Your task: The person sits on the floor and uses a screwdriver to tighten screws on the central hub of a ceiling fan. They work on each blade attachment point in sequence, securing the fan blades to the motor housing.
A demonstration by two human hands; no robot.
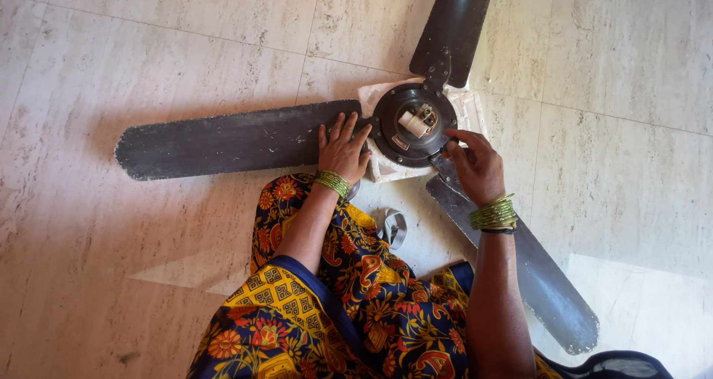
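The dark, round metal fan hub lies between both hands: left hand fingers spread flat on the long grey blade; right hand fingers pinch its rim.

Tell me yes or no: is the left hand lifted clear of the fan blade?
No, the left hand lies flat on the dark fan blade beside the motor hub.

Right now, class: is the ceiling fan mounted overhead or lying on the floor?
On the floor. The ceiling fan lies flat on the tiled floor, blades spread, both hands at its hub.
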